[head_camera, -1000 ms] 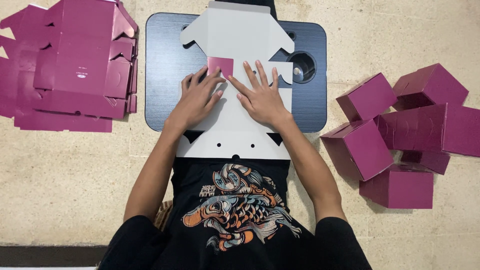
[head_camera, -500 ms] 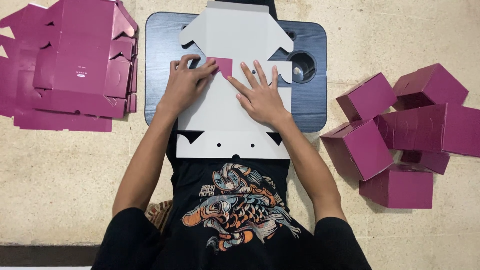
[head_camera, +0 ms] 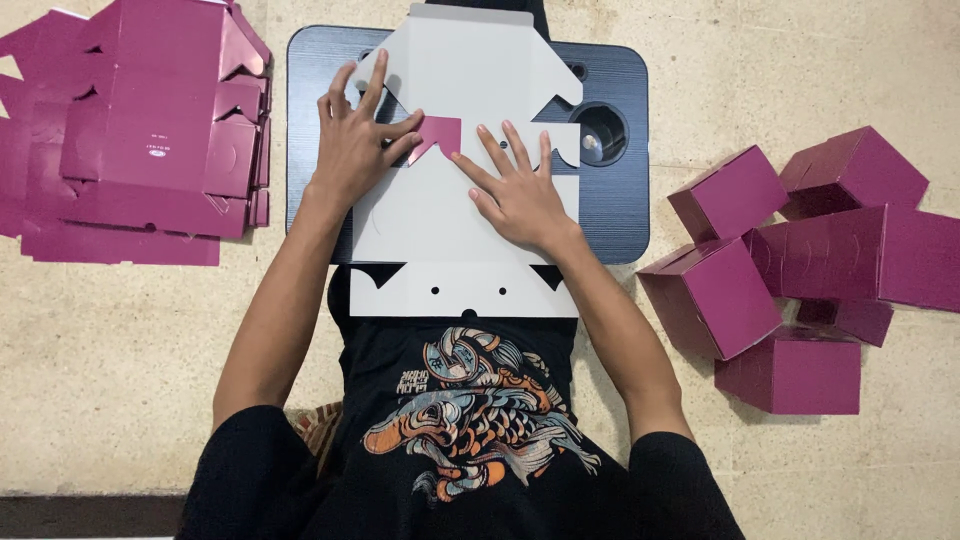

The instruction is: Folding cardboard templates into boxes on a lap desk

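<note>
My left fingers are spread and pressed flat on the upper left part of the white box blank, with my thumb and forefinger reaching toward the small magenta flap that is folded over to show its coloured side. They grip nothing; they only press. My right hand lies just beside it, fingers splayed and flat on the middle of the same blank, the forefinger tip near the flap's lower edge. Judging by the pose, both palms bear down to keep the card from sliding while the flap is creased.

The blank lies grey-white side up on the dark lap table, its lower end hanging over the near edge onto my black printed shirt. A round recess in the table shows at the right.

To my left sits a stack of flat magenta blanks on the floor; to my right, about 5 folded magenta boxes lie tumbled together.

The blank's far end is cut off by the frame's top, my hands hide the folds beneath them, and I cannot tell whether the flap is fully creased.
</note>
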